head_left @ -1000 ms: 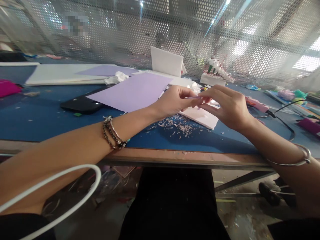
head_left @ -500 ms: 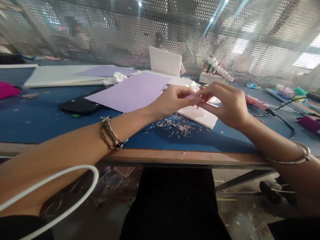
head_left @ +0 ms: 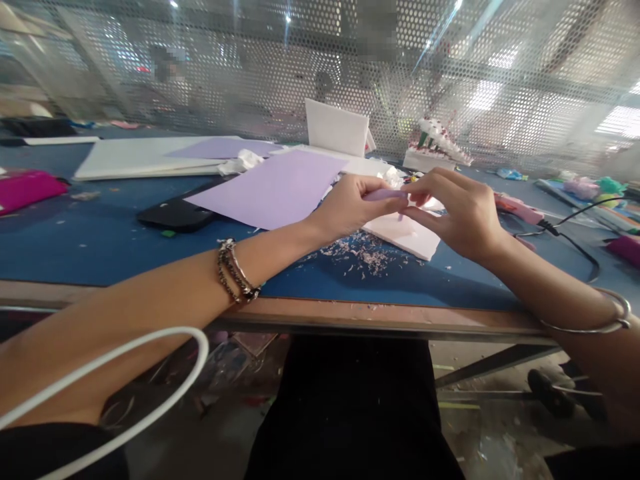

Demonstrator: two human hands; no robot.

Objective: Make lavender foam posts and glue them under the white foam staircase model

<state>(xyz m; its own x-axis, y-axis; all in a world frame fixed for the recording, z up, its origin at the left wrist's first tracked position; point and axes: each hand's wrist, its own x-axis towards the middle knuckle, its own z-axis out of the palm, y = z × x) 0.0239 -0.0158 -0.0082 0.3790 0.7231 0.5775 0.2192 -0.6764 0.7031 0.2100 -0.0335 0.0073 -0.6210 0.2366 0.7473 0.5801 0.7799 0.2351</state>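
Observation:
A small lilac piece (head_left: 384, 195), like rolled paper or thin foam, is pinched between the fingertips of my left hand (head_left: 345, 205). My right hand (head_left: 463, 212) meets its right end with thumb and fingers closed on it; part of the piece is hidden by the fingers. Both hands hover above a white foam board (head_left: 407, 237). Pale shavings (head_left: 367, 257) lie scattered on the blue tabletop (head_left: 300, 280) below. To the left of my left hand rests a large lilac sheet (head_left: 275, 187), partly over a black flat object (head_left: 175, 212).
White boards (head_left: 120, 160) lie at the back left, and another white panel (head_left: 337, 128) stands upright. A pink corded tool (head_left: 520, 207) is at the right, its black cable curling nearby. A magenta object (head_left: 30, 190) sits far left. Perforated metal screening (head_left: 250, 80) rises behind.
The whole view has shifted slightly, so things sit a little farther right. More of the lilac piece shows between my hands, which keep their pinching hold.

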